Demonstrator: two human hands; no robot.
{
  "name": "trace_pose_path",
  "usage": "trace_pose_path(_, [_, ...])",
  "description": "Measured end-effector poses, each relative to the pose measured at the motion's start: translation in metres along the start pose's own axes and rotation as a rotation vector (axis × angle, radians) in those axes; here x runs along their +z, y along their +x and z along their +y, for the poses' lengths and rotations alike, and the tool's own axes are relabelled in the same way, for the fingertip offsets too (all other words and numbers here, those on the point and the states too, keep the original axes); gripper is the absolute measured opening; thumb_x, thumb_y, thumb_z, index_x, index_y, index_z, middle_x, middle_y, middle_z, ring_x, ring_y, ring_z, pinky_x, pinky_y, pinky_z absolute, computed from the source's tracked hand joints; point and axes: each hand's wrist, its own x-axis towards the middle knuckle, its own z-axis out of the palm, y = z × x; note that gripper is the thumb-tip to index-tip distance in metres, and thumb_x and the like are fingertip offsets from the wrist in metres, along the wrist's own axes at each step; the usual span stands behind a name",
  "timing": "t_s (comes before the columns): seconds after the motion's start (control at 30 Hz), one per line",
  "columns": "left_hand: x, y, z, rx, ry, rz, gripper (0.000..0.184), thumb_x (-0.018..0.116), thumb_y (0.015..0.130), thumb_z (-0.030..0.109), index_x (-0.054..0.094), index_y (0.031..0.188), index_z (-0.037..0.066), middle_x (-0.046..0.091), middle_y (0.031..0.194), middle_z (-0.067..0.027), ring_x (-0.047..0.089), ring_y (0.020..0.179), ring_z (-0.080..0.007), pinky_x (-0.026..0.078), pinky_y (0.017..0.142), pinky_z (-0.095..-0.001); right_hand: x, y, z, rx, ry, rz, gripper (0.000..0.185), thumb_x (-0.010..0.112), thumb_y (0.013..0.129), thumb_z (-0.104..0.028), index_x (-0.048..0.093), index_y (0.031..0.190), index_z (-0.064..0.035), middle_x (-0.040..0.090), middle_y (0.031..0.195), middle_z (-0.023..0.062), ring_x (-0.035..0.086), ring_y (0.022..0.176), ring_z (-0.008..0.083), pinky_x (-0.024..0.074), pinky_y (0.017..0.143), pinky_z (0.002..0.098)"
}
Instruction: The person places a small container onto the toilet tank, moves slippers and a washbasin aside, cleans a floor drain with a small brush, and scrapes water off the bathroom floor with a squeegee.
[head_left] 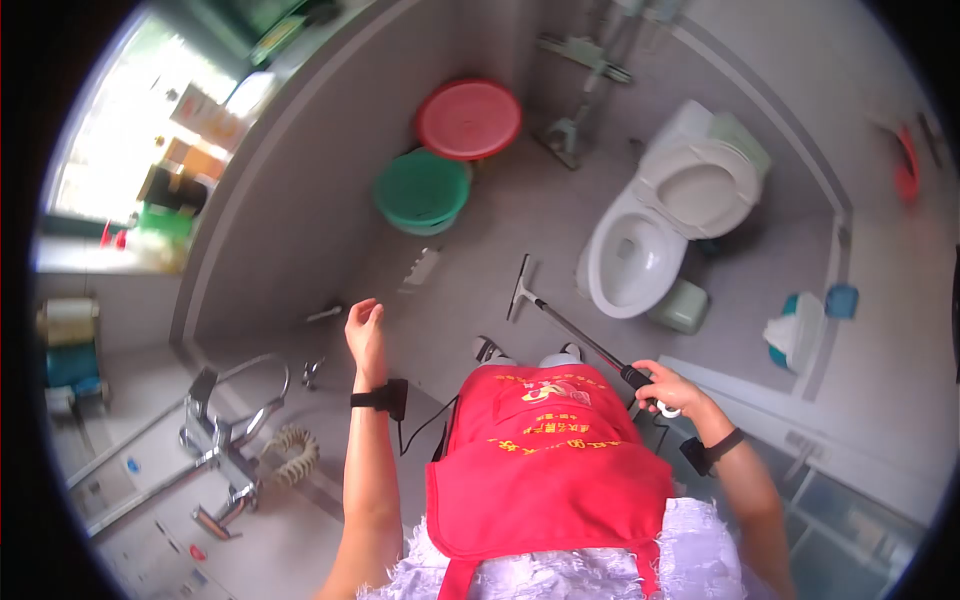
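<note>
My right hand [665, 388] is wrapped round the dark grip of a long-handled squeegee [584, 336]. Its pole slants away toward the middle of the floor, where the thin blade rests near the toilet [632, 262]. The toilet's lid and seat are raised. My left hand [366, 330] hangs in the air on the other side, fingers loosely bent and holding nothing. Dark straps circle both wrists. Below the hands spreads a red apron [560, 470] with yellow lettering, worn over a pale top.
A green basin [424, 192] and a red basin [470, 119] stand by the wall. Behind them lean mops [588, 70]. A small bin [680, 306] sits beside the toilet. On the left wall is a chrome shower mixer [218, 445] with a coiled hose. A tissue holder [797, 332] hangs right.
</note>
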Motion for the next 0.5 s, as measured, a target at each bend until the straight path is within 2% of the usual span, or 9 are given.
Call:
trace_pose_path(0.03, [0.013, -0.003, 0.011, 0.006, -0.002, -0.035, 0.027, 0.063, 0.086, 0.016, 0.063, 0.108, 0.0, 0.063, 0.097, -0.005, 0.056, 0.093, -0.0131, 0.042, 0.085, -0.0265, -0.006, -0.008, 0.019, -0.033, -0.086, 0.009, 0.061, 0.058, 0.079, -0.002, 0.037, 0.137, -0.0055, 0.06, 0.08, 0.0115, 0.065, 0.066, 0.0173, 0.0523, 0.052, 0.0265])
trace_pose_path(0.07, [0.025, -0.003, 0.015, -0.003, -0.024, -0.086, 0.027, 0.064, 0.086, 0.016, 0.062, 0.109, 0.001, 0.062, 0.098, -0.0048, 0.055, 0.095, -0.0131, 0.041, 0.086, -0.0268, -0.001, -0.032, 0.011, 0.059, -0.246, 0.073, 0.061, 0.058, 0.076, -0.001, 0.042, 0.135, -0.0092, 0.062, 0.092, 0.0151, 0.067, 0.085, 0.0233, 0.0552, 0.069, 0.0312])
trace_pose_path(0.17, [0.062, -0.009, 0.03, 0.012, -0.041, -0.183, 0.03, 0.064, 0.086, 0.019, 0.061, 0.111, 0.001, 0.062, 0.099, -0.0044, 0.054, 0.094, -0.0133, 0.041, 0.085, -0.0268, -0.005, -0.062, 0.059, -0.176, -0.838, 0.334, 0.063, 0.058, 0.073, 0.0, 0.046, 0.134, -0.011, 0.06, 0.111, 0.0167, 0.059, 0.108, 0.0282, 0.0488, 0.09, 0.0356])
trace_pose_path(0.2, [0.076, -0.013, 0.035, 0.021, -0.01, -0.169, 0.026, 0.063, 0.086, 0.017, 0.063, 0.106, 0.0, 0.065, 0.097, -0.0061, 0.058, 0.091, -0.0138, 0.045, 0.081, -0.0266, -0.008, -0.07, 0.074, -0.145, -0.832, 0.371, 0.064, 0.058, 0.073, -0.001, 0.045, 0.135, -0.012, 0.058, 0.115, 0.017, 0.056, 0.111, 0.0288, 0.0466, 0.093, 0.0358])
trace_pose_path(0.3, [0.111, -0.012, 0.037, 0.045, 0.047, -0.255, 0.026, 0.063, 0.086, 0.016, 0.063, 0.107, 0.001, 0.065, 0.097, -0.0056, 0.057, 0.09, -0.0137, 0.045, 0.08, -0.0269, -0.017, -0.092, 0.106, -0.062, -0.822, 0.456, 0.066, 0.057, 0.074, -0.005, 0.044, 0.138, -0.0149, 0.054, 0.127, 0.018, 0.048, 0.122, 0.0309, 0.04, 0.102, 0.0365])
trace_pose_path(0.4, [0.16, -0.043, 0.072, 0.036, 0.088, -0.322, 0.025, 0.062, 0.086, 0.016, 0.064, 0.106, 0.001, 0.064, 0.095, -0.0048, 0.056, 0.087, -0.0128, 0.044, 0.078, -0.0265, -0.032, -0.123, 0.117, 0.079, -0.661, 0.426, 0.066, 0.057, 0.073, -0.004, 0.046, 0.137, -0.0149, 0.05, 0.133, 0.0191, 0.046, 0.125, 0.031, 0.0392, 0.103, 0.0358])
trace_pose_path(0.47, [0.193, -0.061, 0.104, 0.026, 0.088, -0.355, 0.026, 0.062, 0.086, 0.017, 0.064, 0.105, 0.0, 0.063, 0.094, -0.0043, 0.055, 0.084, -0.0117, 0.044, 0.074, -0.0255, -0.051, -0.121, 0.13, 0.062, -0.626, 0.451, 0.064, 0.057, 0.072, -0.003, 0.049, 0.134, -0.0142, 0.053, 0.129, 0.0186, 0.048, 0.123, 0.0315, 0.0406, 0.101, 0.037])
trace_pose_path(0.5, [0.213, -0.065, 0.109, 0.046, 0.094, -0.429, 0.029, 0.062, 0.086, 0.02, 0.063, 0.108, 0.002, 0.062, 0.098, -0.0036, 0.054, 0.089, -0.0123, 0.043, 0.076, -0.0277, -0.056, -0.123, 0.143, 0.055, -0.602, 0.466, 0.063, 0.057, 0.072, -0.002, 0.05, 0.133, -0.0139, 0.054, 0.127, 0.0183, 0.049, 0.121, 0.0317, 0.0414, 0.1, 0.0376])
